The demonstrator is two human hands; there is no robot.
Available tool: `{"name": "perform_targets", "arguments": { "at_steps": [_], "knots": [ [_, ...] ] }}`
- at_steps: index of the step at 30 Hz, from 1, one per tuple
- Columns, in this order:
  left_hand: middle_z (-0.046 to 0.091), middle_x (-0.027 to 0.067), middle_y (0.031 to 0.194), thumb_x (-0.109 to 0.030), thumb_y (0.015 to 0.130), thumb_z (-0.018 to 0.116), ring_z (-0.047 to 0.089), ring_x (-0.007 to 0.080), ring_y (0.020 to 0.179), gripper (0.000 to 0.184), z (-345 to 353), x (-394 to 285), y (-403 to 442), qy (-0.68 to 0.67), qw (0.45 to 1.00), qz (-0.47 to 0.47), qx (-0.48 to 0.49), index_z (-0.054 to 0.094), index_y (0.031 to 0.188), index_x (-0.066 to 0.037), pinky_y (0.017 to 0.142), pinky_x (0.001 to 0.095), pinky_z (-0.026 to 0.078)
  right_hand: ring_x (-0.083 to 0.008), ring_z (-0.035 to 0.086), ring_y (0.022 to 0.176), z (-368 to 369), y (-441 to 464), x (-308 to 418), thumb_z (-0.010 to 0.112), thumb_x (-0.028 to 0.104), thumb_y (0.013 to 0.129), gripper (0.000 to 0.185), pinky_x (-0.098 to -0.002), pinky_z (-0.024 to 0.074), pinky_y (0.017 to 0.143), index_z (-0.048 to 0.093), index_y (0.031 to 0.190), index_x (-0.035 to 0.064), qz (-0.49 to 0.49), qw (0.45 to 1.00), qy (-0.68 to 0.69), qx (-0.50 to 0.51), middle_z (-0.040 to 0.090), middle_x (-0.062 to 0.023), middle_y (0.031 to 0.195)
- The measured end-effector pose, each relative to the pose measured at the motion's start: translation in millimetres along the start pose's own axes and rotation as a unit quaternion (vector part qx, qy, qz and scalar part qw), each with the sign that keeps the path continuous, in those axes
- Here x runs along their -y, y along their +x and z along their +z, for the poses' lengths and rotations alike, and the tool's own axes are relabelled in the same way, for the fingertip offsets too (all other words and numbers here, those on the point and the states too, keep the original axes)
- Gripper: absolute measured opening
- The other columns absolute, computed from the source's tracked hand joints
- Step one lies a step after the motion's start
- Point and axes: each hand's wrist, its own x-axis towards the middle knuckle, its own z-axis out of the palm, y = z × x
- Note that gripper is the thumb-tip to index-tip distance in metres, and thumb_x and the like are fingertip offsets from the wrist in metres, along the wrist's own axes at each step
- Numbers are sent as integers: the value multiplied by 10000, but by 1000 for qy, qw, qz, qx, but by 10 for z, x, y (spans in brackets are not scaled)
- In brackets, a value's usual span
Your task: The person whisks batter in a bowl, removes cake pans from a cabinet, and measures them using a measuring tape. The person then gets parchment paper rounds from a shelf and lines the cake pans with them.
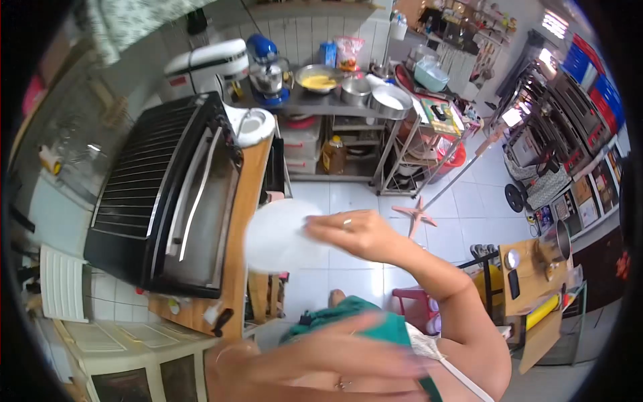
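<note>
In my right hand, which wears a ring, a thin, round white sheet or disc is pinched at its right edge. Blur hides what the disc is made of. It hangs in the air over the tiled floor, close to the edge of the wooden counter. My left hand is low in front of my body, smeared by motion, with its fingers stretched out to the right and nothing visible in them. Behind it shows a green cloth or garment.
A black toaster oven and a white kitchen scale sit on the counter at left. On the steel table at the back stand a blue stand mixer, a pan of yellow food and metal pots. A tripod stands at right.
</note>
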Motion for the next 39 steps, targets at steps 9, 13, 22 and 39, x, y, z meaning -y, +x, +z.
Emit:
{"name": "perform_targets", "arguments": {
  "at_steps": [9,13,22,39],
  "knots": [
    [496,315,1211,-339,924,496,549,368,1069,475,170,2157,1220,-372,905,75,192,528,1165,70,907,383,472,-222,637,605,-400,-1078,-2158,649,31,804,163,-323,474,531,651,964,63,449,887,-32,-101,664,-105,776],
    [578,228,1147,-483,834,587,567,364,1067,522,-454,3196,1629,-297,918,16,261,577,1118,-44,977,566,269,-147,505,478,-305,-1102,-3486,640,87,833,70,-277,396,469,613,844,23,509,841,-89,-161,530,-83,575],
    [577,192,1228,-798,660,552,516,338,1194,1023,-1839,4680,2397,-64,920,-293,251,493,1274,19,1076,580,168,-285,656,703,402,-1032,-7249,692,206,781,179,-373,491,663,662,835,38,567,812,-67,-121,682,-122,756],
    [592,188,1180,-636,916,196,528,316,1146,810,-1005,5942,2829,268,799,-491,-224,515,1199,52,1068,447,275,-354,680,783,1785,-1025,-9046,514,74,838,201,-441,561,697,667,800,-50,480,824,-95,285,666,-238,803]
  ]
}}
